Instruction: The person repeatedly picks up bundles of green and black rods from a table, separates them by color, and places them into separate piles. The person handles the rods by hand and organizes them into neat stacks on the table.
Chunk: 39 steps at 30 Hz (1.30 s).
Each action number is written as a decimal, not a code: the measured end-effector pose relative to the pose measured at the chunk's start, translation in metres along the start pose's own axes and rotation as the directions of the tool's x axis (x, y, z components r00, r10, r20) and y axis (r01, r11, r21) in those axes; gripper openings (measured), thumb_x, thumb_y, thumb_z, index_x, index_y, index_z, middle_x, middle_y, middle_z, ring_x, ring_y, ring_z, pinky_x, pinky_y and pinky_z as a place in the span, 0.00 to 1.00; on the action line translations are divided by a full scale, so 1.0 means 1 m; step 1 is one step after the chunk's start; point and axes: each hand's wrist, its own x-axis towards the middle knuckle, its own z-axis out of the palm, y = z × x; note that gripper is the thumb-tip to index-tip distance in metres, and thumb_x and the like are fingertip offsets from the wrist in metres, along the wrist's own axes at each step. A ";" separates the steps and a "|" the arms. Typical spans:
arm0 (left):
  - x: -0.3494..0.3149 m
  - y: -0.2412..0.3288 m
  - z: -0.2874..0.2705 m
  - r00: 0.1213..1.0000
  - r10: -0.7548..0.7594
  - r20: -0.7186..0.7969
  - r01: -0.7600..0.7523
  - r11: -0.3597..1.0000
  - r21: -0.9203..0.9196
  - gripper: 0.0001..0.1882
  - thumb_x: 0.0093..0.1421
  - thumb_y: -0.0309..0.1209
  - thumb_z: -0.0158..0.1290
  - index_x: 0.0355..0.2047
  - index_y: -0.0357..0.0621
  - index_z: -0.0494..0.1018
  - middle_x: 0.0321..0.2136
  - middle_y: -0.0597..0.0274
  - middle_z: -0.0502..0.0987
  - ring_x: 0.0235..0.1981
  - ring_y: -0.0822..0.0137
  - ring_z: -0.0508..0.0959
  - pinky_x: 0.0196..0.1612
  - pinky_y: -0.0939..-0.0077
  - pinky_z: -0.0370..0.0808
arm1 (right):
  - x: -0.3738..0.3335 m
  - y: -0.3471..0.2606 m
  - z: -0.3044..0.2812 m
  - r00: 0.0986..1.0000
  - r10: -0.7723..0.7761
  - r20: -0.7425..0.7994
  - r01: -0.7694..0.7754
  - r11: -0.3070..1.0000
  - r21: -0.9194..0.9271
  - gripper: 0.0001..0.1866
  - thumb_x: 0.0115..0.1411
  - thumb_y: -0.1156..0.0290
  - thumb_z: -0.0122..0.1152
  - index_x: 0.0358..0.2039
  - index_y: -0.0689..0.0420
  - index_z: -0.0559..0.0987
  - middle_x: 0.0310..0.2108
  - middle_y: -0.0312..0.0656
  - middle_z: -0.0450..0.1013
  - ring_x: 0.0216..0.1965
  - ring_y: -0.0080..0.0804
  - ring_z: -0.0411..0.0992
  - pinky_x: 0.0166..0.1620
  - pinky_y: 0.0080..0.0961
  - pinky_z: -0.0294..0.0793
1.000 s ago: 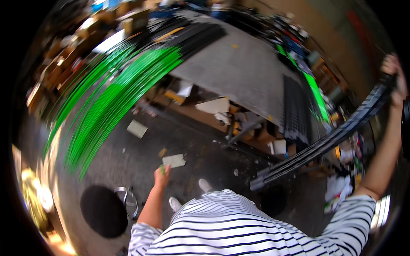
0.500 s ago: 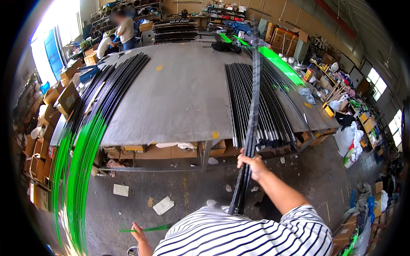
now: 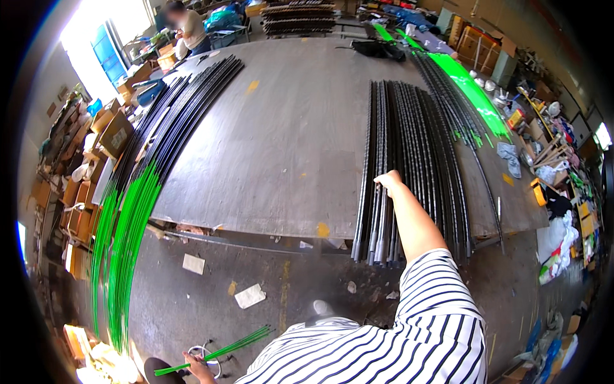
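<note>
At the lower left, my left hand (image 3: 197,367) is closed around a few thin green rods (image 3: 240,344), held low over the floor. My right arm reaches forward to the table (image 3: 288,134). There my right hand (image 3: 389,181) is closed on long black rods at the left part of a wide pile of black rods (image 3: 441,179). Their near ends stick out past the table's front edge. How many rods the right hand grips is hidden by the fingers. On the table's left lies another bundle of black rods (image 3: 203,96), its green ends (image 3: 131,221) hanging over the near edge.
Bright green strips (image 3: 470,93) lie at the table's far right, near a grey plastic bag (image 3: 510,159). Cardboard boxes (image 3: 115,136) are stacked along the left side. A person (image 3: 190,29) sits at the far left. Papers (image 3: 249,296) lie on the floor.
My right hand has moved forward, and the black rods it held tilted up in front of me now lie on the right pile. My left hand still holds the green rods, now tilted.
</note>
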 end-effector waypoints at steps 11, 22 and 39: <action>-0.054 0.010 -0.035 0.955 -0.020 -0.296 -0.032 0.985 -0.171 0.17 0.66 0.41 0.40 0.23 0.45 0.60 0.11 0.72 0.55 0.14 0.77 0.58 0.22 0.79 0.62 | -0.054 -0.015 0.068 0.822 -0.569 -0.029 0.154 0.270 -0.950 0.41 0.51 0.39 0.50 0.58 0.54 0.60 0.62 0.47 0.51 0.64 0.43 0.43 0.58 0.53 0.46; -0.095 0.074 -0.046 0.906 0.198 -0.374 -0.288 0.936 -0.201 0.24 0.65 0.45 0.41 0.14 0.51 0.51 0.11 0.73 0.51 0.13 0.77 0.53 0.21 0.78 0.56 | -0.066 -0.019 0.147 0.262 -0.878 0.401 0.591 -0.183 -0.786 0.28 0.51 0.60 0.60 0.50 0.59 0.69 0.61 0.51 0.51 0.63 0.47 0.46 0.60 0.52 0.45; -0.299 0.201 -0.359 0.759 0.202 -0.619 -0.621 0.508 -0.597 0.23 0.60 0.54 0.43 0.17 0.52 0.59 0.11 0.73 0.53 0.15 0.76 0.56 0.24 0.79 0.58 | -0.515 0.124 0.424 -0.786 -0.184 0.591 0.619 -0.226 0.753 0.10 0.44 0.78 0.58 0.15 0.61 0.66 0.14 0.53 0.61 0.17 0.53 0.65 0.21 0.38 0.61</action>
